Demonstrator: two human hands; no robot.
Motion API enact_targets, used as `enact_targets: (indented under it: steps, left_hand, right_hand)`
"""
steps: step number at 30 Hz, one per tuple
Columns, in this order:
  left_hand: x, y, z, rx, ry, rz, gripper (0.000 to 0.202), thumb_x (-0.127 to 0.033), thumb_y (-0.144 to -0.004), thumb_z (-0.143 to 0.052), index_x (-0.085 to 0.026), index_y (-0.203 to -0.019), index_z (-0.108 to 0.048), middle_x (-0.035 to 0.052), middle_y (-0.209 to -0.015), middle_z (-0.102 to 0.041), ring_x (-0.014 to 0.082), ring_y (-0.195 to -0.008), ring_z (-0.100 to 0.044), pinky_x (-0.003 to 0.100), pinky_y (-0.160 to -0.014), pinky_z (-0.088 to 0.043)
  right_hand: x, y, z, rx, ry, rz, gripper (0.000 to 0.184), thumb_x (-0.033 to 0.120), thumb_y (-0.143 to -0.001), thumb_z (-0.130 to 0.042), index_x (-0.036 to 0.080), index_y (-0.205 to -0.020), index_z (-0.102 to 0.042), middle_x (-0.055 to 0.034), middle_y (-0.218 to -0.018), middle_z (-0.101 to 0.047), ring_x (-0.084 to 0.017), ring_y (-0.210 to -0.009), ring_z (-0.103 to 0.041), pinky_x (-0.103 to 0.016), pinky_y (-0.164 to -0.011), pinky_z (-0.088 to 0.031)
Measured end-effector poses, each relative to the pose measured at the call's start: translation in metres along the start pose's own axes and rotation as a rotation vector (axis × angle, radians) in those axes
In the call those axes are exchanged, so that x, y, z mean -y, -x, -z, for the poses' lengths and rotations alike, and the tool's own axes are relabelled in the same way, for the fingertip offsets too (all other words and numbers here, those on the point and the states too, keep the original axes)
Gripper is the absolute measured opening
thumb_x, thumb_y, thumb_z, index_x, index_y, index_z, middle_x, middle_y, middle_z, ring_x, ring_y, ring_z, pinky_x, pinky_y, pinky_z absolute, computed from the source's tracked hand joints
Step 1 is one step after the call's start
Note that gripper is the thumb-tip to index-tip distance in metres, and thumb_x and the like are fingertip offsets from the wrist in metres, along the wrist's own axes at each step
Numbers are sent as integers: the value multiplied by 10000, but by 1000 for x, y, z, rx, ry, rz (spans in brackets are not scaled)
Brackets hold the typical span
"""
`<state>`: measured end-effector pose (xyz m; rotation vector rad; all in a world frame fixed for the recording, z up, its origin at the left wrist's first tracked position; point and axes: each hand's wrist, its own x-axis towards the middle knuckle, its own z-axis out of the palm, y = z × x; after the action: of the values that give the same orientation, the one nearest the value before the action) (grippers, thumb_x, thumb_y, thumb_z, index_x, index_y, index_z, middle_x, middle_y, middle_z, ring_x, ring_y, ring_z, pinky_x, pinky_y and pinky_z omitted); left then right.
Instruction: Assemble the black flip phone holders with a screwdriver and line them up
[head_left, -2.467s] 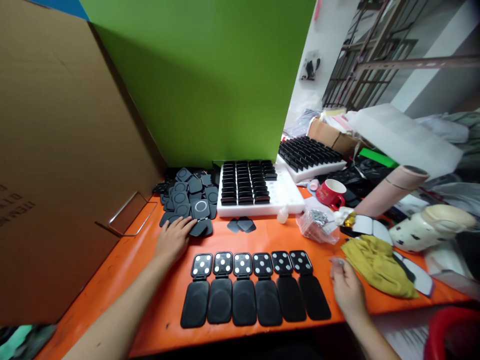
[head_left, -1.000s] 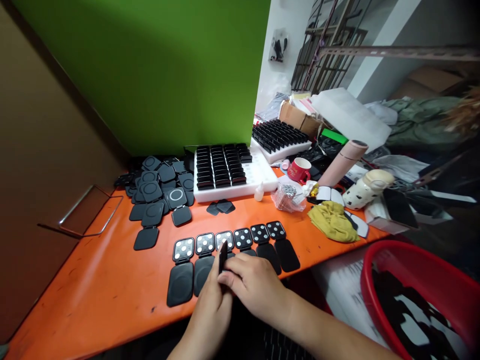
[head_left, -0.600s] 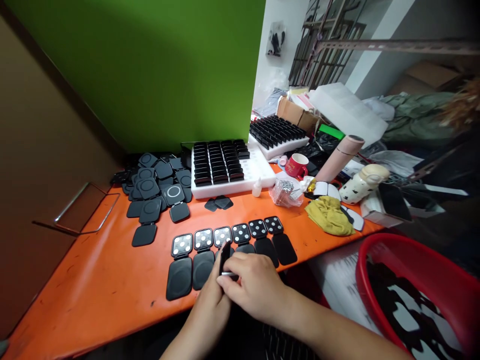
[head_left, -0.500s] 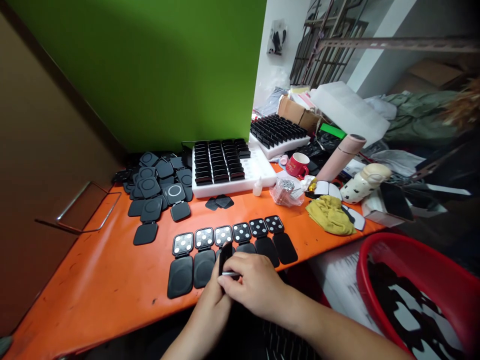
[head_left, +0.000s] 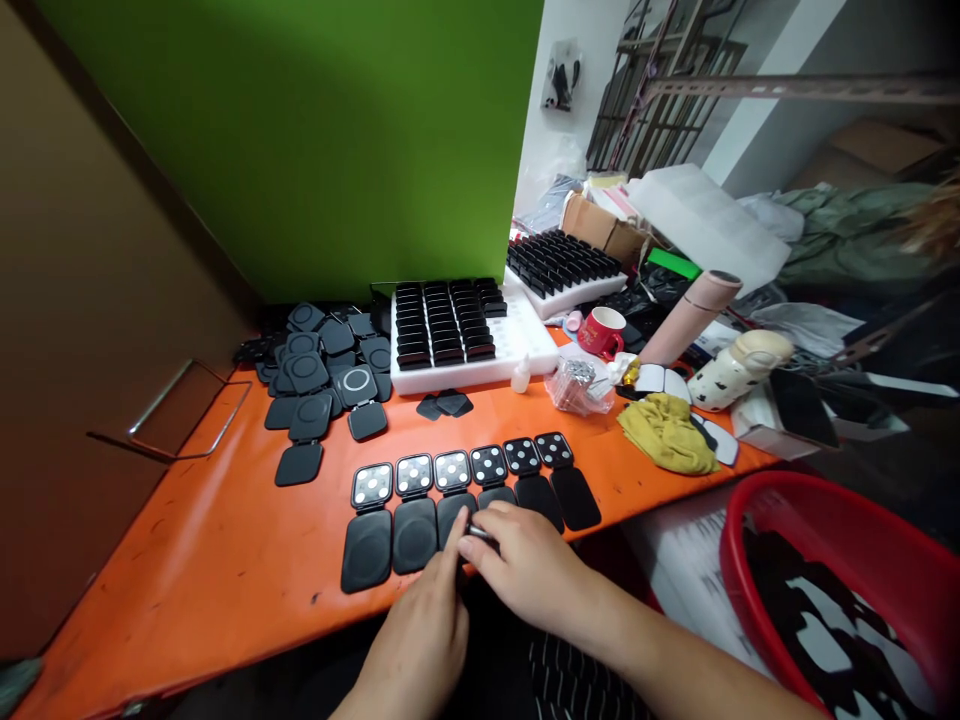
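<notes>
My right hand (head_left: 529,560) is closed, pinching a thin silver rod (head_left: 481,534) between thumb and fingers. My left hand (head_left: 424,625) is beside it, its index fingertip close to the rod's end. Its other fingers are hidden from this side; a dark sliver shows below the fingertips, but I cannot make out what it is. Beyond both hands lies a row of several opened black folding pads (head_left: 367,550). Their upper flaps (head_left: 413,474) carry round silver discs in a pattern. My hands partly cover the lower panels in the middle of the row.
More black pads (head_left: 307,372) are heaped at the left, near a bent wire stand (head_left: 187,455). White foam trays (head_left: 525,350) hold upright black pieces. A small bottle (head_left: 520,375), bagged metal pieces (head_left: 577,385), a yellow cloth (head_left: 666,433) and a red tub (head_left: 757,480) are rightward.
Half a second ago a dark panel stood upright in my left hand; it is now out of sight. The left fingers have come forward to the rod. The whole view has shifted slightly.
</notes>
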<state>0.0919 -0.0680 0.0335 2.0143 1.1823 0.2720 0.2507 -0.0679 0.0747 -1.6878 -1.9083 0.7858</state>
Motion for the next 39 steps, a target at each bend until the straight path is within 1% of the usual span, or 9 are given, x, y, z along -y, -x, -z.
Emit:
enact_targets:
  steps: [3,7,11,14,20,26,30,34,39]
  left_hand:
    - [-6,5,-1,-9,-49,22,644,-69,-803,-301,-232,-1394,-104,101,-1272,-490,203,-1086,-529,333,-863,-439]
    - [-12,5,5,-25,45,47,522,-221,-865,-362,-256,-1367,-220,72,-1173,-577,208,-1021,-571,317,-828,-456]
    - [-11,-1,16,-103,310,80,425,-372,-866,-412,-259,-1275,-405,41,-1162,-588,210,-1029,-561,307,-863,-443]
    - [-8,-4,23,-131,435,82,398,-389,-862,-425,-237,-1226,-475,35,-1100,-620,201,-961,-585,280,-833,-452]
    - [-7,0,29,-157,509,13,365,-357,-845,-474,-241,-1187,-519,23,-1094,-616,188,-955,-571,261,-856,-434]
    - [-8,-2,25,-220,692,97,315,-348,-833,-502,-211,-1115,-541,31,-1063,-629,176,-966,-577,252,-856,-455]
    - [-5,2,26,-248,423,-50,286,-299,-870,-439,-250,-1140,-515,26,-1157,-582,162,-1039,-550,265,-910,-434]
    - [1,11,34,-207,37,-298,358,-207,-859,-440,-288,-1208,-452,12,-1198,-560,149,-1074,-537,259,-907,-452]
    - [3,20,36,-230,-246,-505,497,-84,-793,-425,-204,-1273,-385,60,-1258,-511,160,-1132,-496,273,-914,-459]
  right_hand:
    - [-2,2,-5,12,-114,-45,212,339,-819,-502,184,-692,-571,14,-696,-567,-107,-648,-502,-215,-579,-338]
    - [-3,1,-11,-31,-336,-82,239,320,-798,-520,165,-617,-537,20,-634,-522,-97,-612,-466,-215,-569,-331]
    - [-2,0,-15,63,-857,-194,276,406,-817,-483,157,-726,-557,24,-610,-486,-72,-523,-417,-199,-492,-318]
    - [-1,3,-19,147,-1169,-367,311,458,-813,-479,154,-760,-520,41,-587,-458,-29,-402,-278,-175,-378,-180]
    - [5,10,-23,171,-1355,-432,301,429,-791,-542,150,-709,-468,43,-587,-444,-11,-398,-242,-162,-366,-111]
    - [12,12,-15,241,-1563,-506,278,408,-813,-520,130,-817,-531,37,-612,-418,-5,-422,-249,-147,-375,-98]
    - [16,14,-8,235,-1589,-579,250,388,-805,-534,141,-786,-502,30,-641,-431,-8,-442,-275,-139,-379,-108]
    - [13,18,-5,275,-1373,-542,282,421,-812,-513,150,-739,-482,24,-653,-453,-14,-440,-288,-148,-382,-128]
    - [8,20,-4,267,-1226,-464,296,418,-790,-538,139,-695,-504,38,-593,-444,-18,-424,-265,-176,-391,-136]
